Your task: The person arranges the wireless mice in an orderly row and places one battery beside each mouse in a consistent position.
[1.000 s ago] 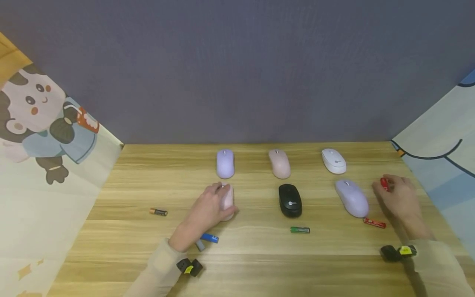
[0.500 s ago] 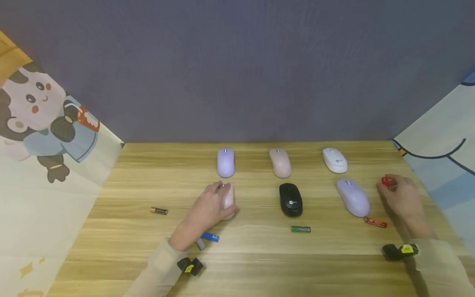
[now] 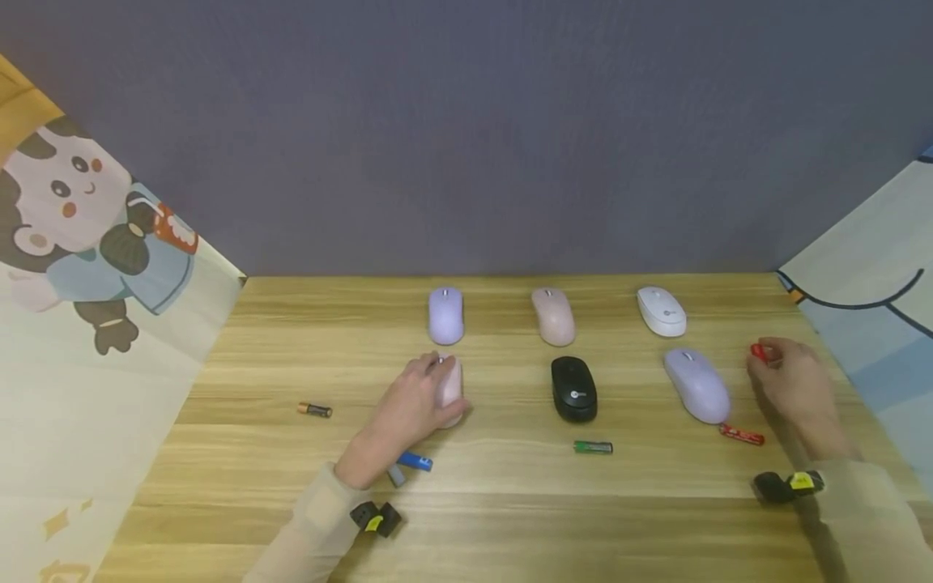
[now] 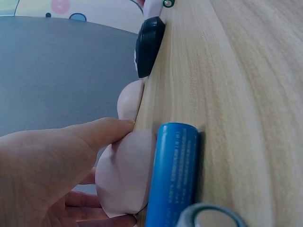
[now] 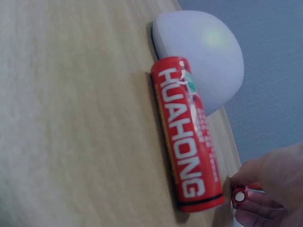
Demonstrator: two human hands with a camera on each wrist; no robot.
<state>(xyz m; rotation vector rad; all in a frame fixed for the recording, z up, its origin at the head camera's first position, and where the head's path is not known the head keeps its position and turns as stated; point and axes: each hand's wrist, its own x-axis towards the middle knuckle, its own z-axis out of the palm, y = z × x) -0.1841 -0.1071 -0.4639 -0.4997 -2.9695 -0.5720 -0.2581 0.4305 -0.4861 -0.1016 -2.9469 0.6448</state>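
My left hand (image 3: 408,409) grips a pale pink computer mouse (image 3: 452,387), thumb along its near right side and the other fingers over its far left. A blue battery (image 4: 173,175) lies close beside that mouse in the left wrist view, with a grey-ended battery (image 4: 215,217) in front. At the right, my right hand (image 3: 798,389) pinches a red battery (image 3: 759,353) low over the table, one end facing the right wrist camera. Another red battery (image 5: 187,137), marked HUAHONG, lies between that camera and a lilac mouse (image 5: 203,56).
Along the back stand a lilac mouse (image 3: 446,316), a pink mouse (image 3: 554,317) and a white mouse (image 3: 662,312). A black mouse (image 3: 574,389) sits mid-table, a green battery (image 3: 593,447) nearer me. A black-and-copper battery (image 3: 315,410) lies left. A grey panel (image 3: 510,138) borders the back.
My right hand has shifted slightly right with the red battery, away from the lilac mouse. The left hand keeps its grip on the pale pink mouse. The head view has tilted a little.
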